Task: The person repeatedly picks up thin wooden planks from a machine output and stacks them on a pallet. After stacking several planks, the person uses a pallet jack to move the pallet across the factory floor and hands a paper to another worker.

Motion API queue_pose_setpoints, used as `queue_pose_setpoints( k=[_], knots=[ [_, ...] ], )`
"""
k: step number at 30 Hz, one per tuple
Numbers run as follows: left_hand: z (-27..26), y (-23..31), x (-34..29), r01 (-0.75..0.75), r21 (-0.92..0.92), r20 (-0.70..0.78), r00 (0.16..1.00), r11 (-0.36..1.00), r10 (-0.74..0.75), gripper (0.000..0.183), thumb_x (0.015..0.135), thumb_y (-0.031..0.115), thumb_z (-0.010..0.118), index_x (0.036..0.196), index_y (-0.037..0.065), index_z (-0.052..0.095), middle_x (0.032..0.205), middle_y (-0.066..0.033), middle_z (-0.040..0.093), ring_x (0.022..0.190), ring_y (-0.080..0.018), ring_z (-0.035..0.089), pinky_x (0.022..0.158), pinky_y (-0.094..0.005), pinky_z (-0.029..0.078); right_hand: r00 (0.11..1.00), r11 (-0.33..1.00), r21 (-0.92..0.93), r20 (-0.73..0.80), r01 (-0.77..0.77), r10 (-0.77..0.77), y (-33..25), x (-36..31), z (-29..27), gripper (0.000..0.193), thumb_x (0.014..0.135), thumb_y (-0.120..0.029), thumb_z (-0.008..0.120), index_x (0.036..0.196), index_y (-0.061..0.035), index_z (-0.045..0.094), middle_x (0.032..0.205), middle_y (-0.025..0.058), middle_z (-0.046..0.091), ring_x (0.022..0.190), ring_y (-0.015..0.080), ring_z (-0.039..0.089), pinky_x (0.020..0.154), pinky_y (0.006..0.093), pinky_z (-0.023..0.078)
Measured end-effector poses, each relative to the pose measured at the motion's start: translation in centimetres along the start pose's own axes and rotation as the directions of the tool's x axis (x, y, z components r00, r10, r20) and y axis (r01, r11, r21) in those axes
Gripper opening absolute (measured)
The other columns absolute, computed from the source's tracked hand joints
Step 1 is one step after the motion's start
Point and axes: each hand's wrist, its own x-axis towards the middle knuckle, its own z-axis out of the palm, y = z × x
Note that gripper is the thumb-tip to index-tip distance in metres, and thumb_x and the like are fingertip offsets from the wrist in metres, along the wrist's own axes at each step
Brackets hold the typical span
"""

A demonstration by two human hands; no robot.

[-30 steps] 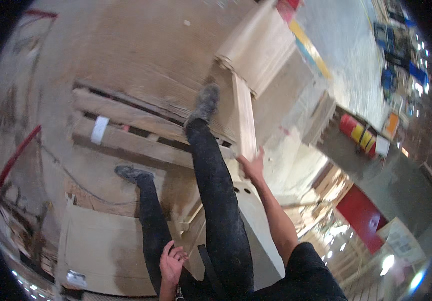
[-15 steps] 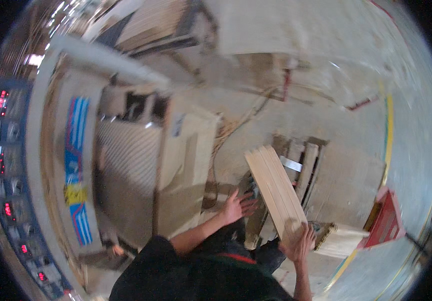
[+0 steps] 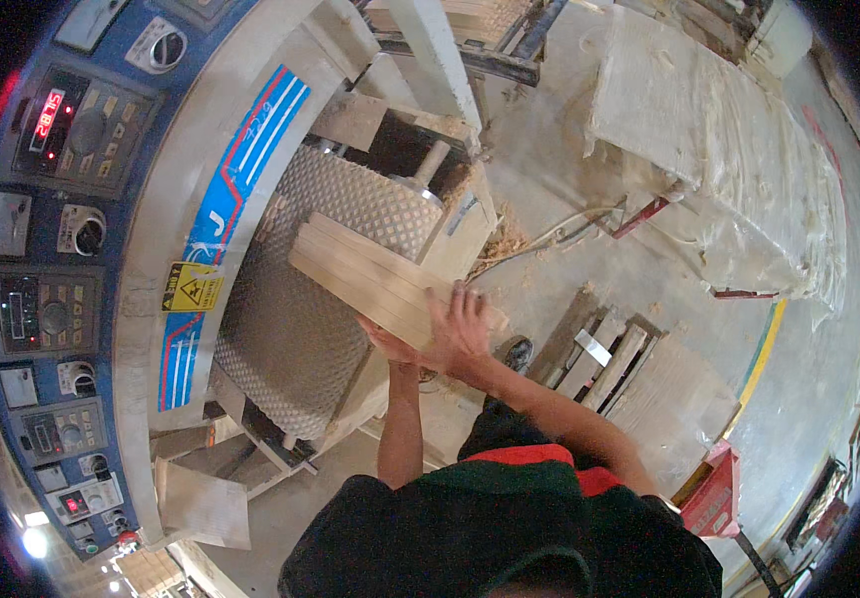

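A light bundle of wooden slats [image 3: 365,274], lying side by side with thin lines between them, is tilted above the textured conveyor belt [image 3: 275,349] of a machine. My left hand [image 3: 390,342] grips the bundle along its near edge, its fingers partly hidden beneath the wood. Across the right end, my right hand [image 3: 462,334] is closed over the slats, slightly blurred. The far left end reaches over the belt; whether it touches the belt, I cannot tell.
On the left stands a blue control panel [image 3: 56,309] with dials and red displays. A metal roller [image 3: 430,164] shows at the belt's far end. Right of me are a wooden pallet [image 3: 604,364], a red pallet jack [image 3: 714,493] and a plastic-wrapped stack [image 3: 719,149].
I have turned left toward the machine, and the slats have moved from beside the pallet to over the belt. My left hand, open and free before, now holds them too.
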Motion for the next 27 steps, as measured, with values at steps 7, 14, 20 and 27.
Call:
queue_pose_setpoints(
  k=[7,14,20,27],
  knots=[
    [3.8,0.2,-2.6,0.158,-0.248,0.283,0.955,0.956,-0.084,0.08,0.084,0.063,0.038,0.146,0.019,0.013,0.15,-0.0085,0.016,0.137,-0.0278,0.018,0.11,-0.049,0.015,1.0,0.999,0.039,-0.024,0.002,-0.001,-4.2,4.8,5.3,0.104,0.053,-0.047,0.076,0.137,-0.0067,0.03,0.127,0.0325,0.035,0.115,0.0483,0.037,0.099,0.059,0.025],
    [4.0,-0.6,-2.8,0.136,-0.347,0.179,0.981,0.928,-0.077,0.078,0.083,0.066,0.033,0.146,0.023,0.013,0.152,-0.003,0.01,0.14,-0.0228,0.005,0.111,-0.0526,0.005,1.0,0.999,0.041,-0.024,0.019,-0.018,-5.1,6.4,7.3,0.109,0.051,-0.041,0.078,0.141,-0.0117,0.024,0.13,0.0298,0.034,0.12,0.0445,0.034,0.101,0.0586,0.022],
    [2.1,-0.2,-1.4,0.146,-0.256,0.123,0.985,0.956,-0.117,0.074,0.083,0.064,0.039,0.143,0.023,0.024,0.152,-0.0021,0.014,0.14,-0.0233,0.006,0.111,-0.0516,0.006,1.0,0.995,0.094,0.011,-0.011,0.01,-5.0,6.3,6.0,0.111,0.055,-0.044,0.077,0.143,-0.0139,0.017,0.134,0.0306,0.031,0.123,0.0438,0.032,0.104,0.0576,0.02],
    [0.8,-0.1,0.1,0.206,-0.236,0.135,0.975,0.95,-0.178,0.071,0.083,0.062,0.042,0.141,0.022,0.03,0.15,-0.0026,0.019,0.139,-0.0244,0.011,0.111,-0.051,0.008,0.999,0.991,0.125,-0.022,-0.038,0.041,-4.0,4.8,6.3,0.107,0.059,-0.05,0.073,0.143,-0.014,0.017,0.137,0.0311,0.028,0.125,0.0448,0.031,0.103,0.0607,0.017]
  ],
)
